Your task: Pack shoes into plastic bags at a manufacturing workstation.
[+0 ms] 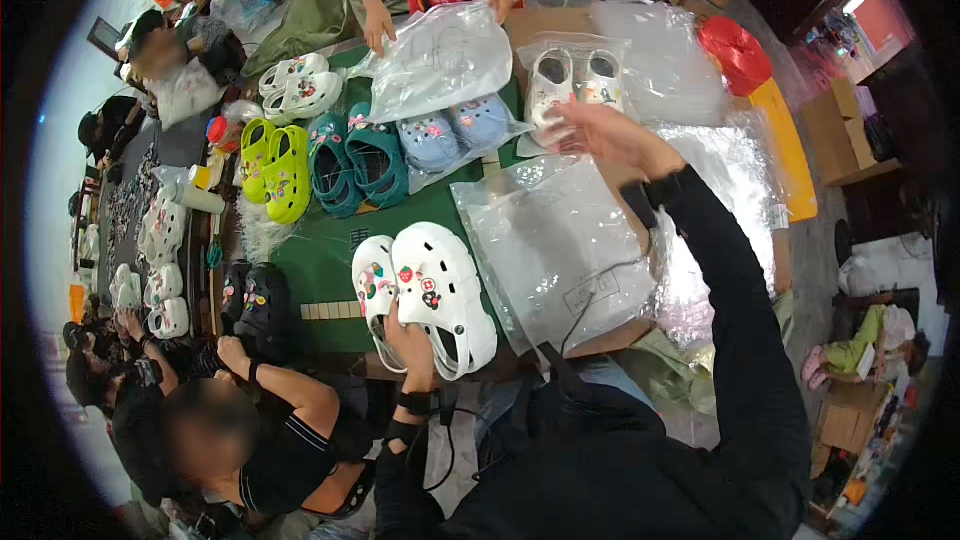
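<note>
A pair of white clogs (440, 285) with colourful charms stands in front of me at the table's near edge. My left hand (410, 345) grips the pair from the heel side, its fingers partly hidden by the shoes. My right hand (605, 135) is stretched out to the far side, slightly blurred, with its fingers extended over a second pair of white clogs (603, 80) in a clear bag. Whether it touches the bag is unclear. Between my arms lies a stack of flat clear plastic bags (560, 240).
Across the table a co-worker's hands (380, 25) handle a clear bag (440, 60). Blue clogs (430, 140), teal clogs (375, 165) and lime clogs (287, 175) stand at the left. Further right are silvery sheeting (725, 200) and a red roll (735, 55). Several people sit at left.
</note>
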`<state>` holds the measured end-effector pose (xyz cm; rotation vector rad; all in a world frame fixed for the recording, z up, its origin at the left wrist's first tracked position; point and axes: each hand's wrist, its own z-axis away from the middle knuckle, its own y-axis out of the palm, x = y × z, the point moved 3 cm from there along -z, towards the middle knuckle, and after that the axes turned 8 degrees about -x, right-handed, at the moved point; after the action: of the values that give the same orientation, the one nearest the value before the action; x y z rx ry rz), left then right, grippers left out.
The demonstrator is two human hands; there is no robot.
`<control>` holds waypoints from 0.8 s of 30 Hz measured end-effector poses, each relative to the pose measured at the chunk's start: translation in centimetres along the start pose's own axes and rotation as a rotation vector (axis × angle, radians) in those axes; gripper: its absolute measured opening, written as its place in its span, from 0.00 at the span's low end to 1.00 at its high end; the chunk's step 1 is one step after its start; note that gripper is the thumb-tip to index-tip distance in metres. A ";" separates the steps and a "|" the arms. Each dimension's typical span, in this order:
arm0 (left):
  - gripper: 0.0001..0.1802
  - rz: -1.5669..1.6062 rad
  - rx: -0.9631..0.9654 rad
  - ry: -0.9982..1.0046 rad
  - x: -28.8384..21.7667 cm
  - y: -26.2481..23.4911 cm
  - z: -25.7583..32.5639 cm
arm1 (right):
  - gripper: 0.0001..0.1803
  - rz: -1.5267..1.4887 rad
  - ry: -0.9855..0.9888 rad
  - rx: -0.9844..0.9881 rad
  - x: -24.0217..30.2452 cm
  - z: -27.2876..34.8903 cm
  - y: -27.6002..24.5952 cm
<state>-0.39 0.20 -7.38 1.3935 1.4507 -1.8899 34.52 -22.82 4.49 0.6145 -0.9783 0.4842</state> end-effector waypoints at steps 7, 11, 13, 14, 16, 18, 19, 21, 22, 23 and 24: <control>0.21 -0.067 0.311 0.226 -6.8 4.0 1.7 | 0.22 0.322 0.137 0.071 -9.0 13.2 -3.0; 0.23 -0.055 0.425 0.295 -9.0 10.0 4.1 | 0.21 0.293 0.218 0.271 -13.1 18.0 -1.0; 0.24 -0.081 0.449 0.366 -9.6 12.8 5.9 | 0.19 0.141 0.173 0.261 -13.8 19.0 1.3; 0.25 -0.091 0.438 0.418 -9.5 14.3 6.7 | 0.19 0.140 0.165 0.255 -14.7 18.9 1.7; 0.25 -0.123 0.498 0.371 -10.2 17.2 8.4 | 0.16 0.216 0.057 0.052 -17.5 17.9 0.1; 0.26 -0.131 0.497 0.372 -10.9 19.0 10.4 | 0.15 0.279 0.009 -0.116 -21.4 16.9 -1.9; 0.27 -0.180 0.521 0.402 -10.4 20.1 10.7 | 0.14 0.349 -0.031 -0.262 -22.7 16.2 -2.9; 0.27 -0.128 0.549 0.404 -9.2 21.4 11.5 | 0.14 0.393 -0.038 -0.282 -24.3 15.5 -3.8; 0.28 -0.072 0.584 0.401 -9.9 21.7 12.2 | 0.14 0.440 -0.037 -0.308 -25.0 15.5 -4.4; 0.31 -0.028 0.700 0.361 -10.3 21.8 12.8 | 0.15 0.561 -0.181 -0.479 -25.5 16.0 -4.9; 0.34 -0.057 0.572 0.600 -7.5 21.2 12.3 | 0.15 0.559 -0.195 -0.440 -25.2 15.4 -3.1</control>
<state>13.35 -21.00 -11.97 2.3656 1.2190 -2.1301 14.97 -38.12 -11.92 -0.0208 -1.4000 0.6806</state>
